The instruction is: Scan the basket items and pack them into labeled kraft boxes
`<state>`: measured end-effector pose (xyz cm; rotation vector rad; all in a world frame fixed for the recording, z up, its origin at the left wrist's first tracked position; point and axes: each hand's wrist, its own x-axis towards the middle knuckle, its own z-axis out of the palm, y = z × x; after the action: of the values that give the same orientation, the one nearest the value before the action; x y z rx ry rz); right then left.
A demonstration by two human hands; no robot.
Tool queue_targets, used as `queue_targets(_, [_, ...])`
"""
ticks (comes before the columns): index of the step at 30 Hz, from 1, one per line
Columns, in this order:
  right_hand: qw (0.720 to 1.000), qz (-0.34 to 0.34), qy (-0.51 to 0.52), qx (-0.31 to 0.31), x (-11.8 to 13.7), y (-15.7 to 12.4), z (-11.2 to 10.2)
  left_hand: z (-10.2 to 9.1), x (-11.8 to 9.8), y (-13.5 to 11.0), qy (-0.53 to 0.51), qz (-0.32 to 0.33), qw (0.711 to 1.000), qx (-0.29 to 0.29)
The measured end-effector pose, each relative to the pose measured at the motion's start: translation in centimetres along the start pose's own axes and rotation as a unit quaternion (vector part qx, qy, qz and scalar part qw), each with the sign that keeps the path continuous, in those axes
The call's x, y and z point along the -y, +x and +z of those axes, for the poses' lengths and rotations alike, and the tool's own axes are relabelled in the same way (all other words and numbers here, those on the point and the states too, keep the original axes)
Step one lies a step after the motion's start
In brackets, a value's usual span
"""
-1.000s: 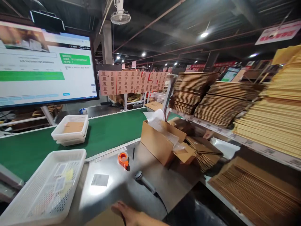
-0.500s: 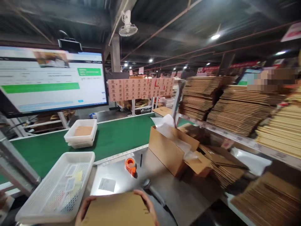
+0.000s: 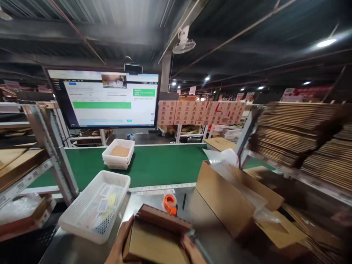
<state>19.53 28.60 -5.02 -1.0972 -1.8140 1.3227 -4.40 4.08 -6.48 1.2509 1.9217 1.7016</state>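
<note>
Low in the view I hold a small brown cardboard box (image 3: 155, 238), its far flap or wall standing up. My left hand (image 3: 123, 238) grips the box's left side, the thumb and fingers partly hidden by the cardboard. On the right side, my right hand (image 3: 192, 249) is closed around the edge. A grey handled tool, perhaps a scanner (image 3: 202, 247), lies close to the right hand, mostly covered. Just beyond the box sit an orange tape dispenser (image 3: 169, 205) and a black pen (image 3: 184, 201) on the metal table (image 3: 156, 196).
A white basket (image 3: 71, 220) with small packets stands on the left. Smaller stacked baskets (image 3: 118, 163) sit on the green conveyor (image 3: 165, 161). To the right is a large open carton (image 3: 222, 201) with bubble wrap. Flat cardboard stacks (image 3: 288, 135) fill the right shelf. A monitor (image 3: 104, 112) faces me.
The view has swung left. The cardboard in my hands, earlier seen as a flat top panel, now shows an upright far flap and folded sides. Both hands keep hold.
</note>
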Motion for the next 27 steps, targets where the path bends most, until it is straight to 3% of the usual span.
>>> queue_targets(2, [0.998,-0.029,0.016,-0.062,3.2,-0.3,0.0,-0.9,-1.7,0.1,0.034,-0.036,0.999,0.002])
queue_targets(4, [0.978,-0.155,-0.018,-0.136,7.3,-0.6,0.8,-1.1,-3.1,0.7,0.052,-0.054,0.997,-0.009])
queue_targets(7, [0.916,-0.384,-0.092,-0.069,12.6,-1.2,3.5,-0.4,-4.3,1.3,0.059,-0.052,0.997,-0.007])
queue_targets(10, [0.849,-0.497,-0.164,-0.075,15.2,-1.3,6.6,0.5,-4.6,1.0,0.069,-0.051,0.996,0.002])
queue_targets(12, [0.835,-0.507,-0.188,-0.102,15.7,-1.1,8.0,0.8,-4.8,0.7,0.070,-0.053,0.996,0.014])
queue_targets(14, [0.838,-0.499,-0.187,-0.118,15.5,-0.9,8.7,1.0,-5.1,0.5,0.067,-0.052,0.996,0.026])
queue_targets(19, [0.842,-0.495,-0.161,-0.140,14.7,-0.7,9.2,1.1,-5.2,0.1,0.057,-0.043,0.997,0.040])
queue_targets(27, [0.881,-0.442,-0.111,-0.129,13.7,-0.4,9.2,1.7,-4.8,-0.1,0.011,-0.060,0.996,0.058])
